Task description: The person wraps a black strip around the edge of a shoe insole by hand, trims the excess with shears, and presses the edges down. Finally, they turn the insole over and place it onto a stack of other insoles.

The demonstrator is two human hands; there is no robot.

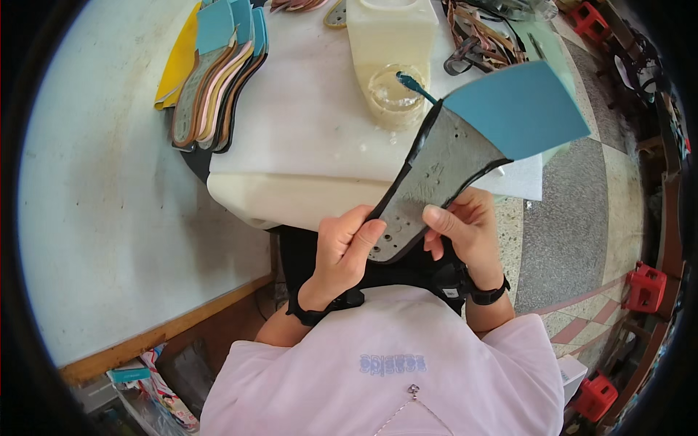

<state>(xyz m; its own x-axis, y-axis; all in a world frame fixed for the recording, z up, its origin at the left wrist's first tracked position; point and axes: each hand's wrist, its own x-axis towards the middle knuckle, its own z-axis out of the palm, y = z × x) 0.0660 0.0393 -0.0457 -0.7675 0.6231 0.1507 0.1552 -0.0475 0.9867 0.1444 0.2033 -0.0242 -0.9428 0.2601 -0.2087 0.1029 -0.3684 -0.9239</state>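
I hold a grey shoe sole (pixel 430 180) with a black edge, tilted up and away from me. A teal lining sheet (pixel 520 107) is peeled back from its far end. My left hand (pixel 345 248) grips the sole's near left edge, thumb on the grey face. My right hand (pixel 465 227) holds the near right edge, with a finger pressed on the surface. Both hands are above my lap, just in front of the white work surface (pixel 305 138).
A clear glue jar (pixel 395 93) with a teal brush (pixel 416 86) stands by a pale plastic jug (pixel 391 30). Stacked insoles (pixel 218 73) lie at the back left, sandal straps (pixel 483 36) at the back right. Red stools (pixel 646 287) stand on the tiled floor.
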